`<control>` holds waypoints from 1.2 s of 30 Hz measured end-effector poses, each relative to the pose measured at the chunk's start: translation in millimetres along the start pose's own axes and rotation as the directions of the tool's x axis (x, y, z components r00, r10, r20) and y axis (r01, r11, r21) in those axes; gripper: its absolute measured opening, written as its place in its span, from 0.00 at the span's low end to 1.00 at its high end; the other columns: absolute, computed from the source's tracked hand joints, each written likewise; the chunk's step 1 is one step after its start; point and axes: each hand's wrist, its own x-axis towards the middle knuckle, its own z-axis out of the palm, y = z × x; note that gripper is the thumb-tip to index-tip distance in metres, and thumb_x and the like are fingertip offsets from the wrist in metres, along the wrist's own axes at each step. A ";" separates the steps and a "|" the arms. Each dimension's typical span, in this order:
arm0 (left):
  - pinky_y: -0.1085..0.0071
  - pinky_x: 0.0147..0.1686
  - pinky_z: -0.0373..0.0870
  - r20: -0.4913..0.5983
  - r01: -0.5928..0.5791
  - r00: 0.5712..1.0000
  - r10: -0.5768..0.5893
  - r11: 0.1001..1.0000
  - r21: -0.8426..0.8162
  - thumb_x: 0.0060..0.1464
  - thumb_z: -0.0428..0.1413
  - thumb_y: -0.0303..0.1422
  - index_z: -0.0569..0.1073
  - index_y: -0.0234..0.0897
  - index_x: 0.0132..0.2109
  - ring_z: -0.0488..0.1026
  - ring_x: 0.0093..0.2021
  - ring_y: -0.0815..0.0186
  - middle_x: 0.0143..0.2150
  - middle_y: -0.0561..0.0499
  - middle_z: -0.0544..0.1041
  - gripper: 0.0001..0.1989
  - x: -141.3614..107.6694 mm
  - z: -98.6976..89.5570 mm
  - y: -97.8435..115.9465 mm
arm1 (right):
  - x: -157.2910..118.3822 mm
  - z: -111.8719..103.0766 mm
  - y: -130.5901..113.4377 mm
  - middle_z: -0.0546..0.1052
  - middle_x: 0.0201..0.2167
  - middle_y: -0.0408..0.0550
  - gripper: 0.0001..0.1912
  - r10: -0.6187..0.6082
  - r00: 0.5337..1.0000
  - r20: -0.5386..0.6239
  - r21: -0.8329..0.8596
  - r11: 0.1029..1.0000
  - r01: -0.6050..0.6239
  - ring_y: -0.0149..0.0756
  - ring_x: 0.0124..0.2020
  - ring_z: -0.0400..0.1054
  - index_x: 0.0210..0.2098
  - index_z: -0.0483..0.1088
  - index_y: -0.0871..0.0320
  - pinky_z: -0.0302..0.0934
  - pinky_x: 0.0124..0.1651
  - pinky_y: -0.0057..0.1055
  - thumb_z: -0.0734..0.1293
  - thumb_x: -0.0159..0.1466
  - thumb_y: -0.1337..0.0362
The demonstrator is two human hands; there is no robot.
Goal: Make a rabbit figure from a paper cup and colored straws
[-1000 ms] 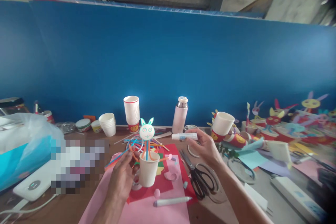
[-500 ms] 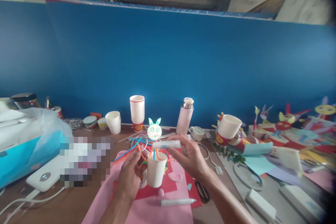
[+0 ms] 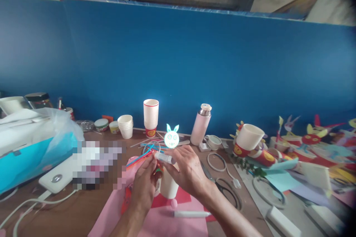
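A white paper cup [image 3: 169, 184] stands on pink and red paper [image 3: 178, 226], partly behind my right hand. Above it shows a white rabbit face [image 3: 171, 139] with green outlines. My right hand [image 3: 187, 166] is closed on a whitish tube [image 3: 164, 157] held across the cup's top. The tube's left end meets the fingertips of my left hand [image 3: 147, 177], pinched around an orange strip [image 3: 154, 155] at the cup's left side. A white pen [image 3: 191, 214] and a small pink ball [image 3: 174, 203] lie in front of the cup.
Stacked cups [image 3: 151, 116], a pink flask [image 3: 200, 126] and blue and red sticks [image 3: 144, 152] are behind. Scissors [image 3: 228, 192] and a cable [image 3: 217, 162] lie right, before a tilted cup [image 3: 250, 137] and paper crafts. A power bank [image 3: 57, 178] and blue bag [image 3: 36, 159] sit left.
My right hand has moved left and down with the tube, bringing its end to my left fingertips. The tube now tilts. The view has shifted, and the scissors show more.
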 end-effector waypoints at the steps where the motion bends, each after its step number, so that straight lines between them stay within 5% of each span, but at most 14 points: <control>1: 0.77 0.24 0.64 0.014 -0.007 1.000 0.007 1.000 0.010 0.40 0.63 0.35 0.73 0.36 0.45 0.69 0.28 0.71 0.34 0.50 0.74 0.21 0.8 -0.9 -0.6 | 0.5 -0.2 0.0 0.75 0.28 0.46 0.09 -0.006 1.000 0.005 -0.011 1.000 0.006 0.35 0.31 0.67 0.39 0.67 0.59 0.54 0.39 0.34 0.61 0.63 0.61; 15: 0.76 0.27 0.64 0.065 -0.078 0.995 0.072 0.992 0.102 0.44 0.61 0.36 0.74 0.37 0.38 0.69 0.29 0.71 0.34 0.52 0.74 0.13 2.2 -3.1 -3.7 | 6.8 -1.0 -4.0 0.74 0.27 0.46 0.10 -0.055 0.998 0.018 -0.092 0.994 0.056 0.36 0.31 0.67 0.38 0.68 0.60 0.53 0.37 0.33 0.60 0.65 0.60; 25: 0.79 0.20 0.58 0.030 -0.057 0.998 0.052 0.985 0.162 0.46 0.60 0.38 0.71 0.38 0.34 0.64 0.19 0.75 0.22 0.58 0.69 0.10 3.4 -5.9 -6.2 | 16.8 0.5 -5.6 0.74 0.27 0.48 0.09 -0.050 0.999 0.016 -0.129 0.990 0.052 0.37 0.31 0.67 0.37 0.68 0.59 0.54 0.38 0.33 0.60 0.64 0.62; 36: 0.75 0.27 0.66 0.042 -0.097 0.995 0.094 0.992 0.082 0.41 0.62 0.35 0.74 0.36 0.37 0.71 0.30 0.67 0.33 0.50 0.75 0.13 4.3 -2.6 -1.5 | 10.3 -1.8 -6.9 0.74 0.27 0.47 0.08 -0.047 0.997 0.061 -0.097 0.994 0.053 0.36 0.31 0.67 0.36 0.67 0.59 0.53 0.39 0.33 0.60 0.64 0.61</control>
